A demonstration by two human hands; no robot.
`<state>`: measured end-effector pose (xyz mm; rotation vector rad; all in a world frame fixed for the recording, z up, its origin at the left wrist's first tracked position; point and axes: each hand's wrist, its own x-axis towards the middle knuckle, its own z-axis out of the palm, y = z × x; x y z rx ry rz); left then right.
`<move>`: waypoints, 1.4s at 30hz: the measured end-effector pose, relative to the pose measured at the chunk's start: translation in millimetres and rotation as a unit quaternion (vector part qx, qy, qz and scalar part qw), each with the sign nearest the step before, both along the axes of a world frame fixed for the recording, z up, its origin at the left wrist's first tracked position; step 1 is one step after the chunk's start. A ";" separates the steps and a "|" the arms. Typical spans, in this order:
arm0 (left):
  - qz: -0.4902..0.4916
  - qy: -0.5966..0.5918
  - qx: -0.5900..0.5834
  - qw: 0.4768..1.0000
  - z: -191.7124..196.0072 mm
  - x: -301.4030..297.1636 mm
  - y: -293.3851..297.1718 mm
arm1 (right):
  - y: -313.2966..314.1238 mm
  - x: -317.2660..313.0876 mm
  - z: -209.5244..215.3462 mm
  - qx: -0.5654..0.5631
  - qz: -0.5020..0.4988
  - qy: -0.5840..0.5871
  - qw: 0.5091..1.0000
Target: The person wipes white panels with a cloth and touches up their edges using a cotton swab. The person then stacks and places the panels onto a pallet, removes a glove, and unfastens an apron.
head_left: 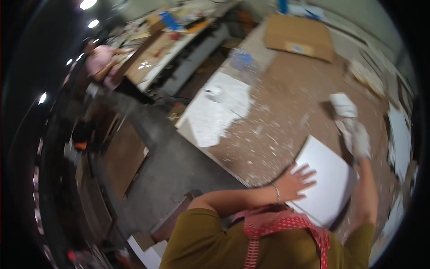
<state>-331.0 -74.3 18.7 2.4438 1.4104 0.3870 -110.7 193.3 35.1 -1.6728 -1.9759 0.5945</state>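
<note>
My left hand (293, 183) lies with its fingers spread on a white sheet or board (324, 179) at the near edge of the work table (277, 148). A bracelet is on that wrist. Beyond the board's right side, my right hand (360, 140) appears to wear a whitish glove. Its fingers seem closed around a white, cloth-like bundle (344, 106); blur hides its exact kind. The bundle is just above or on the brown tabletop.
A flat cardboard piece (298, 36) lies at the table's far end. White scraps, a torn white sheet (219, 110) and a clear bottle-like item (242, 59) are on the table. Off-cuts line the right edge. A person (105, 67) stands at another bench, far left.
</note>
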 end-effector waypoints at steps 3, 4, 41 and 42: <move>0.026 -0.010 -0.036 0.999 6.7 -7.7 -16.4 | 7.6 63.6 9.9 0.017 0.062 0.134 0.989; 0.035 -0.011 -0.025 0.999 5.1 -6.1 -18.5 | 5.6 95.5 20.1 0.028 0.074 0.053 0.995; 0.422 -0.243 -0.337 0.806 19.2 3.3 43.9 | -178.0 127.9 -12.7 -0.316 0.036 0.086 0.944; 0.426 -0.252 -0.346 0.797 11.6 -0.9 46.5 | -177.9 127.0 -12.1 -0.312 0.050 0.099 0.944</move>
